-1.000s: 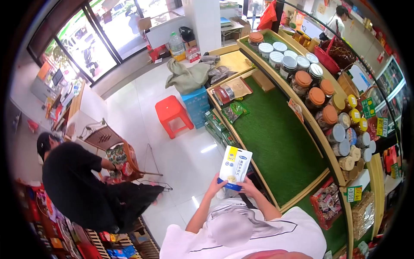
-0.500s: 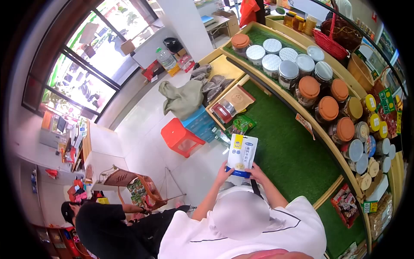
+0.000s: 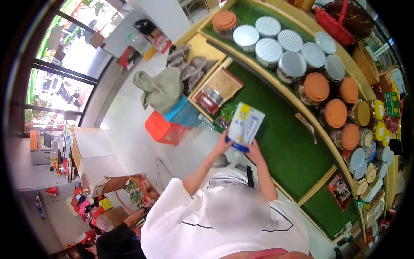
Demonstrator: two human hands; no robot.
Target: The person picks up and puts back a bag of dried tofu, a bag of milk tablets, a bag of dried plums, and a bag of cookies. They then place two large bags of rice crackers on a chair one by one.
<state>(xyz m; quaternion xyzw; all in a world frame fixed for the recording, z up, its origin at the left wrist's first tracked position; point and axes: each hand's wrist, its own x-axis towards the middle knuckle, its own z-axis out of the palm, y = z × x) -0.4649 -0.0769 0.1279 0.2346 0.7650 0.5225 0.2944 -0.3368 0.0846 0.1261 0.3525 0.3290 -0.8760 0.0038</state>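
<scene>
A white pouch with a yellow patch and a blue lower edge is held upright in front of the white shirt, above the rim of the green-lined display. My left hand grips its lower left corner, fingers closed on it. On the lower right edge, my right hand is closed on the same pouch. Just behind the pouch lies a green packet, and a brown paper-topped packet rests in the wooden tray beyond.
Jars with silver lids and orange lids line the upper shelf. A red stool and a blue crate stand left of the display. Another person's dark sleeve shows at lower left, near a basket.
The view has turned and come closer to the display. The pouch, still in both hands, is now more tilted. The other person shows less, lower in the frame.
</scene>
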